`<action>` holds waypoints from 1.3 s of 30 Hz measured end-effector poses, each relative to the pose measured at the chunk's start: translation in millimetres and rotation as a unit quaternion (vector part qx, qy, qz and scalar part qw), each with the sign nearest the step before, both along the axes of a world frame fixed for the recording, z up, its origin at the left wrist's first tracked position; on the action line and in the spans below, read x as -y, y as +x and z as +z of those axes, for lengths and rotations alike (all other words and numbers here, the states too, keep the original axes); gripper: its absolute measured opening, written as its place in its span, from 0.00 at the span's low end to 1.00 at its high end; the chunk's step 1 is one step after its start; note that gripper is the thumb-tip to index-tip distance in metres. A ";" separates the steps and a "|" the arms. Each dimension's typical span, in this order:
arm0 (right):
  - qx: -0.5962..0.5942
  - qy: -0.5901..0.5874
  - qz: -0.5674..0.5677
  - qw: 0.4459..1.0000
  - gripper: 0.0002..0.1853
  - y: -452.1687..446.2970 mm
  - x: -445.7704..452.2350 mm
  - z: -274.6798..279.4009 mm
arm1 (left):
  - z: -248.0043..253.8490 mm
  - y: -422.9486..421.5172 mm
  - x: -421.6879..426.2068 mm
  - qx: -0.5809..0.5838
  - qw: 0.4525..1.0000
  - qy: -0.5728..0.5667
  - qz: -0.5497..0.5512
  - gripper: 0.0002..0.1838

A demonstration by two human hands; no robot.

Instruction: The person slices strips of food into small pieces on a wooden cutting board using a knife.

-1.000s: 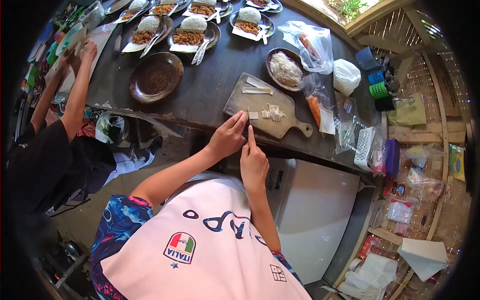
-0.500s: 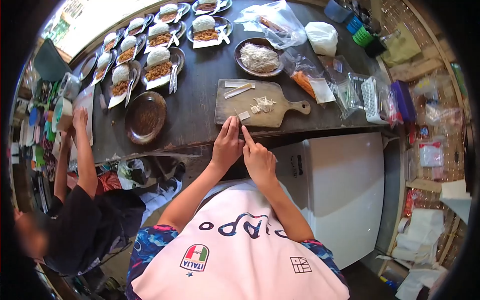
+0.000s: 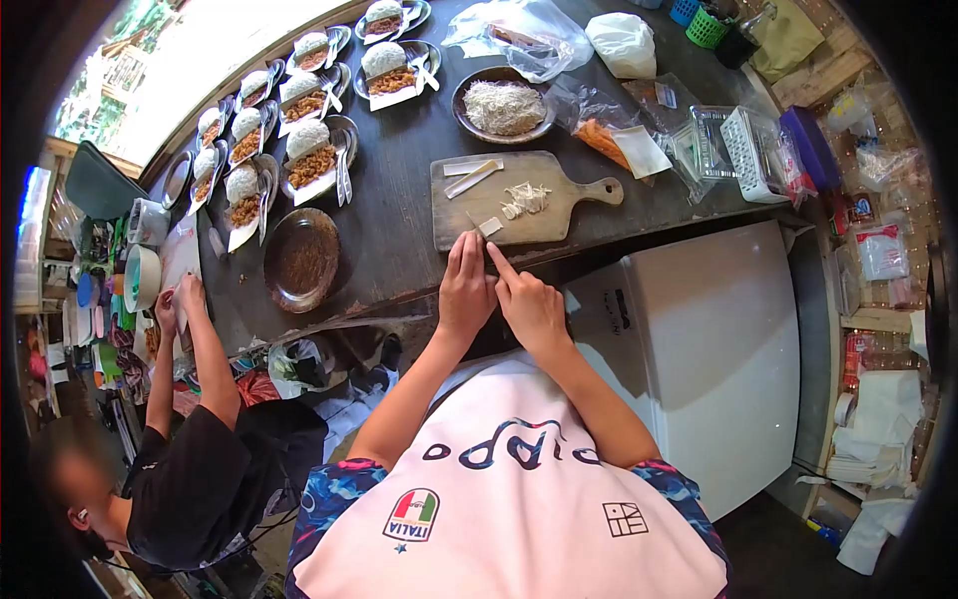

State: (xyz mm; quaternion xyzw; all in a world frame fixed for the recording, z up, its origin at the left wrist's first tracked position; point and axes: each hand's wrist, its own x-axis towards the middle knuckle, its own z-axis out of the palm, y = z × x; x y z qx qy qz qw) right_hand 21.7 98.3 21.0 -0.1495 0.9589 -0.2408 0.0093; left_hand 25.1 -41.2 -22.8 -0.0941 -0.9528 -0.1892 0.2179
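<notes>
A wooden cutting board with a handle lies at the table's front edge. On it are a pile of thin pale strips, two longer pale pieces at the back left, and a short pale piece near my fingertips. My left hand has its fingers pressed together at the board's front edge, beside the short piece. My right hand is curled, index finger stretched along a thin knife, whose handle is hidden in the hand.
A brown plate lies left of the board. Behind stand a bowl of pale shreds and several plates of rice. Clear bags and a white basket are at right. A co-worker stands at left, near a white appliance-free table end.
The view has turned toward the left, showing more of the co-worker and the rice plates. My hands remain close together at the board's front edge.
</notes>
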 end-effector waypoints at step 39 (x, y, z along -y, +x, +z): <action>0.026 -0.009 -0.002 1.000 0.29 1.0 3.5 4.5 | -1.0 -3.4 1.9 -0.006 1.000 0.023 0.006 0.35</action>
